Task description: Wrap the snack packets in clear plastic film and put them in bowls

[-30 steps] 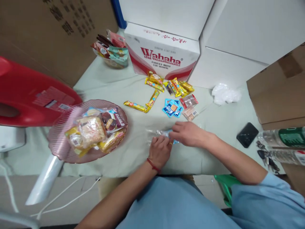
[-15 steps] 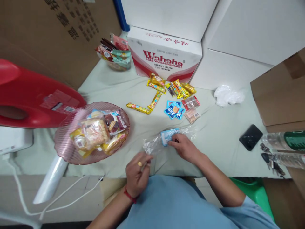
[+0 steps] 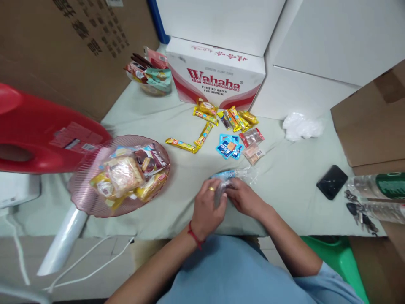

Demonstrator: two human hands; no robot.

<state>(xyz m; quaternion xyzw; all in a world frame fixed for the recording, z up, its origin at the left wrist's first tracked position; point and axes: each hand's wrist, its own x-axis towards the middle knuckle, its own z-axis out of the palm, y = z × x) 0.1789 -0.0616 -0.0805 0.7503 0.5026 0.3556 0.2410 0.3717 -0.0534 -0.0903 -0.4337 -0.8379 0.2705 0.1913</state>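
Near the table's front edge, my left hand point(image 3: 207, 207) is closed on a clear plastic bag point(image 3: 251, 172), its fingers bunching the film. A blue-and-white packet point(image 3: 223, 174) lies in or under the film, partly covered by my fingers. Just to the right, my right hand point(image 3: 248, 198) is also closed on the bag, fingertips close to the left hand's. Beyond the hands lie blue cracker packets point(image 3: 228, 146), a red-edged snack packet point(image 3: 251, 137) and a pale packet point(image 3: 254, 153). Yellow snack sticks point(image 3: 181, 145) form a bent line farther left.
A pink glass bowl point(image 3: 84, 202) of wrapped snacks stands at left, beside a red jug point(image 3: 41, 131). A Wahaha carton point(image 3: 215, 80) stands at the back. Crumpled white plastic point(image 3: 303, 126), a black wallet-like item point(image 3: 332, 182), keys point(image 3: 362, 217) and bottles point(image 3: 390, 185) are at right.
My left hand has moved right and up to meet the right hand, gathering in the bag's left end. The blue packet is now more hidden by my fingers.
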